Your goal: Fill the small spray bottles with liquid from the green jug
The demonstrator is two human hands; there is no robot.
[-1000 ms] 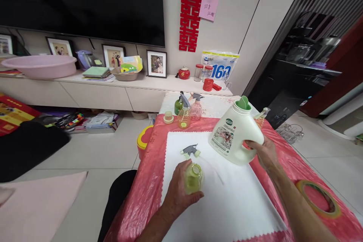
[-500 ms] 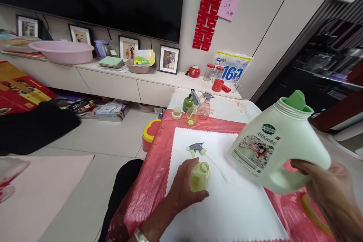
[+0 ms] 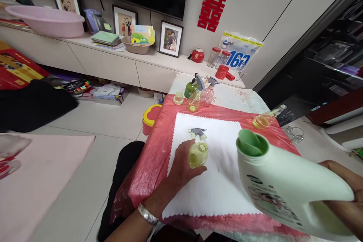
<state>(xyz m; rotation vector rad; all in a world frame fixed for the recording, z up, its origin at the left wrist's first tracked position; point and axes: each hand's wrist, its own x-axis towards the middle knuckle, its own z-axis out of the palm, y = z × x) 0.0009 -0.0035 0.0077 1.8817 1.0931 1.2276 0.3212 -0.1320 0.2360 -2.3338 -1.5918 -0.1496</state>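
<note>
My left hand (image 3: 179, 168) is wrapped around a small translucent yellow-green spray bottle (image 3: 195, 159), its neck uncovered. The bottle is held above a white scalloped mat (image 3: 218, 193). Just behind it on the mat lies a grey and pale green spray head (image 3: 198, 134). By its handle, my right hand (image 3: 347, 196) grips a large pale green laundry detergent jug (image 3: 289, 174). The jug is uncapped and leans left, its green spout (image 3: 251, 141) facing the small bottle but apart from it. No liquid stream shows between them.
At the table's far end stand yellow (image 3: 195, 100), green (image 3: 190, 89) and pink (image 3: 208, 94) spray bottles beside a pale cap (image 3: 178, 98). A clear yellow bottle (image 3: 263, 121) sits at the right edge. Red plastic (image 3: 147, 177) covers the table. A yellow-red stool (image 3: 151, 117) stands left.
The jug has tipped further left, its mouth swinging down towards the small bottle. The view has shifted down, and the yellow bottle at the right edge now shows. My left hand keeps its hold.
</note>
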